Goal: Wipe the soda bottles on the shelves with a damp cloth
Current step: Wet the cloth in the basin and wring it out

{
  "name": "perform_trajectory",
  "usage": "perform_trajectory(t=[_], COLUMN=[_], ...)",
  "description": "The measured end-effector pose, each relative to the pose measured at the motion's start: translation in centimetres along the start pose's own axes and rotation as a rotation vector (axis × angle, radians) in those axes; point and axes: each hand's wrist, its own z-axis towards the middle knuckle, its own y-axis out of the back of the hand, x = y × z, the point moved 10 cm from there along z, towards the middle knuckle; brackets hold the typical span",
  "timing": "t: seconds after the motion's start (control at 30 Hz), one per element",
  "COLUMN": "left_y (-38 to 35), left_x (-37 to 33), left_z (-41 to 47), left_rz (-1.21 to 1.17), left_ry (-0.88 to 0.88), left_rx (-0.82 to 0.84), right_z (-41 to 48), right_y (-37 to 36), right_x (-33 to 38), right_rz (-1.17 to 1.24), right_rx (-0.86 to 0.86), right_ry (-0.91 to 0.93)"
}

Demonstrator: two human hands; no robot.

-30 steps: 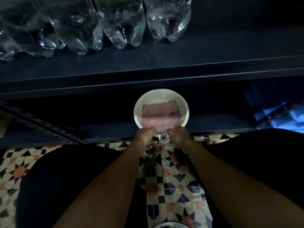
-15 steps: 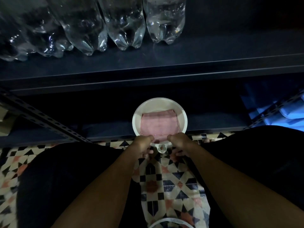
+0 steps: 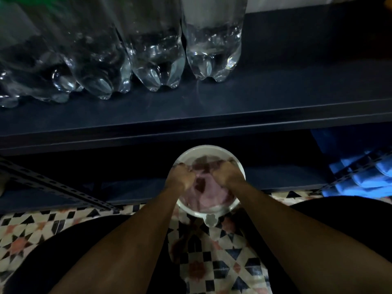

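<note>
Several clear soda bottles [image 3: 213, 45] stand in a row on the dark upper shelf [image 3: 275, 102]. Below it, a white round bowl [image 3: 240, 166] sits at the edge of the lower shelf, with a pink cloth [image 3: 209, 194] inside it. My left hand [image 3: 181, 177] and my right hand [image 3: 228, 175] are both inside the bowl, fingers curled into the bunched cloth.
A perforated metal shelf brace [image 3: 53, 185] runs diagonally at the left. Blue packaged goods [image 3: 360, 172] lie on the lower shelf at the right. My knees flank a patterned tile floor [image 3: 222, 262].
Both hands have moved forward from the bowl's near rim into the bowl. The cloth, flat before, is now bunched up in them. The view has tilted up.
</note>
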Motion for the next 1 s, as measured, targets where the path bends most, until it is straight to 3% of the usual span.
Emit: perform_trajectory(t=[0.13,0.4,0.67,1.0], left_y=[-1.4,-3.1,-2.4,0.6], left_x=[0.4,0.2,-0.3,0.9], left_z=[2.2,3.7,3.2,1.4], left_rz=[0.034,-0.135,-0.053,-0.179], left_ry=[0.008,0.138,0.069,0.121], left_rx=[0.062,0.138,0.023,-0.220], right_z=[2.0,3.1,3.5,2.1], right_y=[0.1,0.3,-0.6,2.0], right_x=[-0.3,0.7,-0.2,-2.6], right_rz=[-0.005,-0.004,0.048,0.344], right_rx=[0.030,0.056,-0.001,-0.306], right_ry=[-0.026,0.066,0.040,-0.138])
